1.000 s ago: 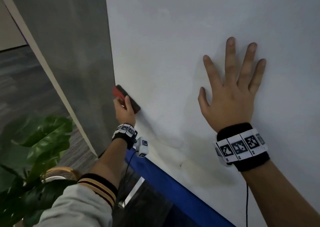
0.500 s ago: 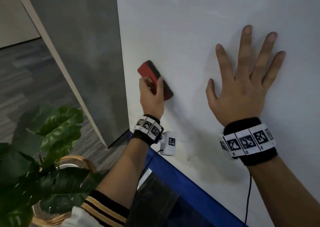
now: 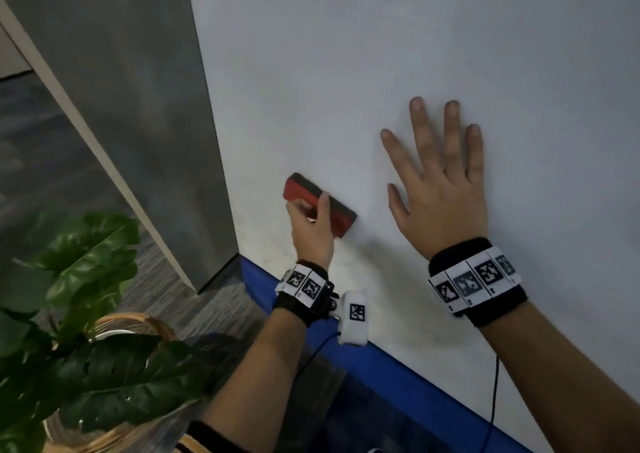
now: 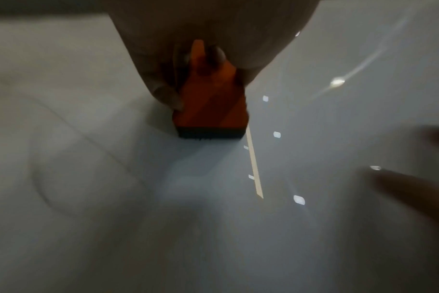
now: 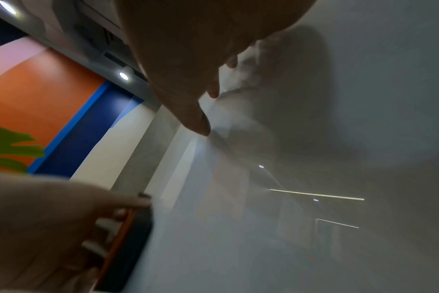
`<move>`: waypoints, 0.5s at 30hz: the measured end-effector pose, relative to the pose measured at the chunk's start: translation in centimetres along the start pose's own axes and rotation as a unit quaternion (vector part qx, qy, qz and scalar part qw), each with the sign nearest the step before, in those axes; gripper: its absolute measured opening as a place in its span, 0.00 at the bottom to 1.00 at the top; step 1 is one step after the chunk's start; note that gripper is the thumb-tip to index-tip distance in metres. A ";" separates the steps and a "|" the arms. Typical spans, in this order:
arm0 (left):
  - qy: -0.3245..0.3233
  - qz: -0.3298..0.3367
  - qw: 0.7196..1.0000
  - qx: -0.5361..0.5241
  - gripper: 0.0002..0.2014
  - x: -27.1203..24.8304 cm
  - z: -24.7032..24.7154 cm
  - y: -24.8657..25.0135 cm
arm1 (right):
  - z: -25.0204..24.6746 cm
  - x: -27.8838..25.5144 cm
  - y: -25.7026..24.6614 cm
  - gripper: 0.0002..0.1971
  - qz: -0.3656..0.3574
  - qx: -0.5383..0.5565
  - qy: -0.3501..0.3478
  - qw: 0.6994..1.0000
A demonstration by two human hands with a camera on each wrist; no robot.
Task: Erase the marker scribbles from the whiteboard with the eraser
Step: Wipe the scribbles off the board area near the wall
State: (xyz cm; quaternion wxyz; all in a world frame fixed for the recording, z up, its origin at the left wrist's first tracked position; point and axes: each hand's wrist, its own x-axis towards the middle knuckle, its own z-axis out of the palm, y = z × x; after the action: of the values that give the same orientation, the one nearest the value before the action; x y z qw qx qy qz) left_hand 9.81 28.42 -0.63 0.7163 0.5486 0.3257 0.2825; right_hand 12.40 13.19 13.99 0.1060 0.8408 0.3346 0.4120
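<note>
The eraser (image 3: 320, 210) looks light and stiff-backed, felt face soft — left hand (image 3: 311, 234) pinches its red sides; right hand (image 3: 440, 189) lies flat, fingers spread, on the whiteboard (image 3: 450, 54).

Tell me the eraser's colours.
Red back, dark pad; the eraser shows best in the head view.

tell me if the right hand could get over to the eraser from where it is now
Probably yes. The right hand lies flat and open on the whiteboard, with only bare board between it and the eraser. The left hand already grips that eraser, though.
</note>
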 end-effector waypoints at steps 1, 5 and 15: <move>-0.018 0.010 1.000 -0.021 0.15 -1.1 0.7 0.4 | 0.0 0.1 -0.1 0.36 0.004 0.001 0.000 1.000; 0.029 -0.041 0.999 -0.003 0.14 -0.2 0.6 -2.3 | -0.3 -0.2 0.4 0.36 -0.011 0.007 -0.005 1.000; 0.068 -0.281 0.953 -0.092 0.17 -0.7 0.8 -6.2 | -0.6 -1.5 1.1 0.36 -0.046 0.002 -0.016 0.999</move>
State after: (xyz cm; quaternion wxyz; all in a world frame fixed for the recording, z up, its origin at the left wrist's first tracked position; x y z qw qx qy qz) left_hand 10.25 25.94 -6.40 0.7905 0.3458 0.4871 0.1351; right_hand 11.81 11.30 13.93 0.1290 0.8312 0.3722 0.3923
